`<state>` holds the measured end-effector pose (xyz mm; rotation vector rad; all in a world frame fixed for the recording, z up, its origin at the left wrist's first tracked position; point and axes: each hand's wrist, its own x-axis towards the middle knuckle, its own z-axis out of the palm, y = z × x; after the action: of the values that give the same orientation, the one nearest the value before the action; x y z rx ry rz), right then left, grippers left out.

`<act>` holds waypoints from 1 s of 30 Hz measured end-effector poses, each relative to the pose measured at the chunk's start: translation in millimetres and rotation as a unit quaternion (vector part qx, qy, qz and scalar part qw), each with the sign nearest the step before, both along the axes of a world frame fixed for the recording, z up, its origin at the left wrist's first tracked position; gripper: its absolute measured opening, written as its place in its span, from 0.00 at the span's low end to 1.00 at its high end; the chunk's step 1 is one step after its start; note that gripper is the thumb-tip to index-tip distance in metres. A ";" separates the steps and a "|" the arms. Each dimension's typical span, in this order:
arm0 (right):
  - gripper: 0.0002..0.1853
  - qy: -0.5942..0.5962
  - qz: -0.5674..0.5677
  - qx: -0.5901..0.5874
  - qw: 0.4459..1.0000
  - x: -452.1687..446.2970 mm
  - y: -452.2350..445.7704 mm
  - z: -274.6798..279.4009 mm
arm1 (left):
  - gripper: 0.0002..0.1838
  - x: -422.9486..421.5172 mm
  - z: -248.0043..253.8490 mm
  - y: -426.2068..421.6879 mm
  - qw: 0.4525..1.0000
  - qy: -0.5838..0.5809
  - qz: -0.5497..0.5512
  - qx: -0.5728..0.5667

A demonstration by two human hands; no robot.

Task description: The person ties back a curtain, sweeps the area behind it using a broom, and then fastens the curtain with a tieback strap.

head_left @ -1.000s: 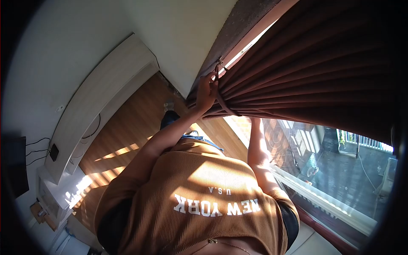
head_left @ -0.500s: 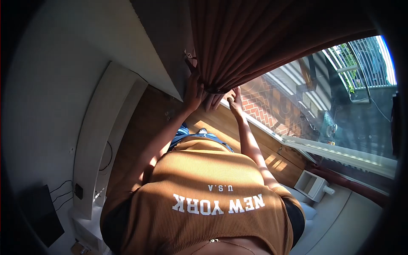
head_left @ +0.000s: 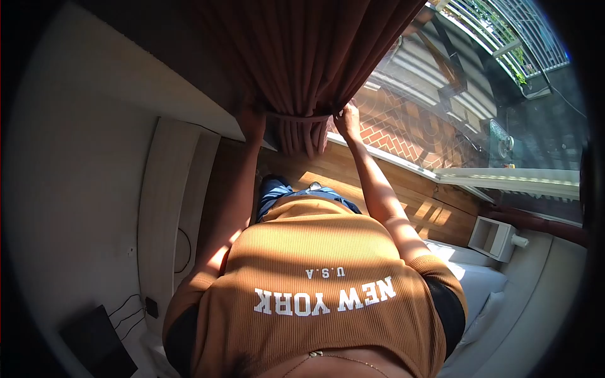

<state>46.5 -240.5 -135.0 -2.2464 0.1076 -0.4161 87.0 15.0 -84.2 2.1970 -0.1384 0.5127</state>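
A gathered dark reddish-brown curtain (head_left: pixel 309 57) hangs in front of me. Around its lower part runs a narrow tieback (head_left: pixel 296 118) of similar colour, and the curtain's bottom end (head_left: pixel 302 138) shows below the band. My left hand (head_left: pixel 252 121) is in shadow at the left end of the tieback, its fingers closed there and partly hidden. At the curtain's right edge, my right hand (head_left: pixel 347 120) pinches the other end of the band, thumb and fingers together.
A glass door or window (head_left: pixel 435 94) with a white lower frame (head_left: pixel 504 176) stands at right, brick paving beyond it. A pale wall unit (head_left: pixel 173 183) is on the left. White box-shaped furniture (head_left: pixel 491 238) sits at lower right on the wooden floor (head_left: pixel 403 195).
The hands have moved apart, left hand to the left and right hand slightly up. The band now stretches visibly across the curtain front. My view has turned, shifting the curtain leftward.
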 end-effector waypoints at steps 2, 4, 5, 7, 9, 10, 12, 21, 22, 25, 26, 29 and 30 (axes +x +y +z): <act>0.18 -0.039 0.008 0.002 0.999 -3.9 -9.2 9.9 | 0.19 -10.0 7.0 3.3 0.999 0.008 0.029 -0.031; 0.31 -0.027 0.057 0.193 0.979 -9.3 -12.8 -0.3 | 0.22 -27.6 -11.6 2.8 0.995 -0.025 0.009 -0.094; 0.30 -0.007 0.049 0.251 0.967 -13.9 -15.7 -7.5 | 0.24 -34.6 -25.2 2.2 0.991 -0.041 -0.003 -0.125; 0.28 0.035 0.032 0.363 0.931 -24.5 -22.1 -28.0 | 0.25 -36.8 -90.0 23.8 0.994 0.026 -0.026 -0.105; 0.30 0.186 0.019 0.138 0.973 -34.2 -22.1 -43.4 | 0.25 -33.9 -116.2 26.6 0.998 0.039 -0.023 -0.031; 0.32 0.229 0.026 0.090 0.969 -32.8 -15.1 -45.2 | 0.25 -28.3 -120.8 22.7 0.999 0.019 -0.009 0.034; 0.37 0.247 0.029 -0.007 0.969 -23.6 2.7 -55.3 | 0.24 -14.0 -125.7 17.2 0.998 0.039 -0.022 0.044; 0.11 0.253 -0.116 -0.163 0.946 6.2 11.0 -78.1 | 0.42 47.8 -216.6 40.5 0.959 0.198 -0.072 0.190; 0.10 0.233 -0.122 -0.177 0.948 -1.8 10.3 -78.1 | 0.42 54.5 -245.5 47.5 0.947 0.238 -0.129 0.174; 0.11 0.305 -0.108 -0.170 0.931 -19.7 21.8 -73.2 | 0.43 42.6 -245.1 34.2 0.899 0.370 -0.173 0.158; 0.13 0.343 -0.096 -0.153 0.922 -22.0 27.4 -75.5 | 0.44 33.8 -231.3 26.8 0.880 0.422 -0.166 0.139; 0.16 0.448 -0.127 -0.041 0.884 -18.4 38.8 -57.7 | 0.46 15.6 -161.8 -1.4 0.803 0.579 -0.131 0.045; 0.18 0.456 -0.109 -0.026 0.883 -19.5 38.0 -72.1 | 0.44 18.5 -173.5 1.5 0.796 0.591 -0.120 0.048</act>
<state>27.0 -202.4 -207.1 -2.3051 0.8467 0.5704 105.5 16.5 -257.7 2.1572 0.2401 -1.0605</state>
